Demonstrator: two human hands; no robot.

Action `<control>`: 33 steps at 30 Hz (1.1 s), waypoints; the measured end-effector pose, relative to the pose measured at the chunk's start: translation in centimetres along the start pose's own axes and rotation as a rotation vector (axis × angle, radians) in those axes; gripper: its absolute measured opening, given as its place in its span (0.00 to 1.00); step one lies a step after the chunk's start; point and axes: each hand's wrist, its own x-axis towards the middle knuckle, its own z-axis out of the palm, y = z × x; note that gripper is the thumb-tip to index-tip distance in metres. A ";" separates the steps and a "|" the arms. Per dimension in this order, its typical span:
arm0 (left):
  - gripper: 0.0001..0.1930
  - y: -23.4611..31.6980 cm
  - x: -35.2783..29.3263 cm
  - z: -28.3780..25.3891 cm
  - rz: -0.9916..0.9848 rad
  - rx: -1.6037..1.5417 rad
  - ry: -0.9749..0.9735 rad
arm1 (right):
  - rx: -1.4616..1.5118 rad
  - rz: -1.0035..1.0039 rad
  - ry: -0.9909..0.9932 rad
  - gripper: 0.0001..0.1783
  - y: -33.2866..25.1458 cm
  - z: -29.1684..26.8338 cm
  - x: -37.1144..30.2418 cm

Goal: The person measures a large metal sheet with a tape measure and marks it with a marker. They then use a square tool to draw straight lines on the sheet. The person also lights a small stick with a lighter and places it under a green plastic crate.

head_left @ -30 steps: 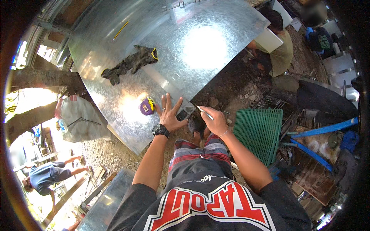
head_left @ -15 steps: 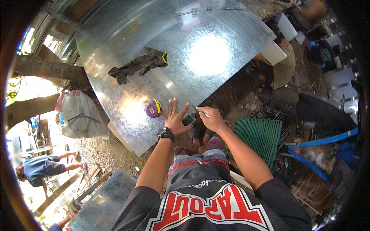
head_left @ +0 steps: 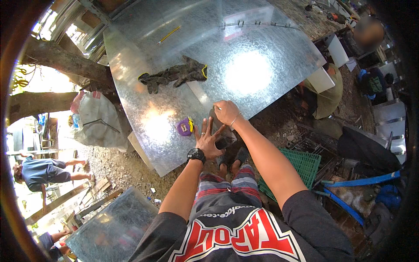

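The person's left hand (head_left: pixel 210 143) lies palm down, fingers splayed, at the near edge of the metal sheet (head_left: pixel 136 103), beside a purple tape measure (head_left: pixel 184 127); it partly covers a flat grey piece (head_left: pixel 230 138), outline indistinct. Right hand (head_left: pixel 226 113): curled closed, contents masked by the fingers.

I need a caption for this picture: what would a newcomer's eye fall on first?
Probably the white glare on the metal sheet, right of upper centre. Next, the dark shirt with red lettering at the bottom, then the purple tape measure beside the left hand and the dark glove farther up the sheet.
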 end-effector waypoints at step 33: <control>0.29 3.1 -12.4 2.2 -0.072 -0.914 0.664 | 0.384 0.523 0.040 0.21 22.3 -6.1 -37.5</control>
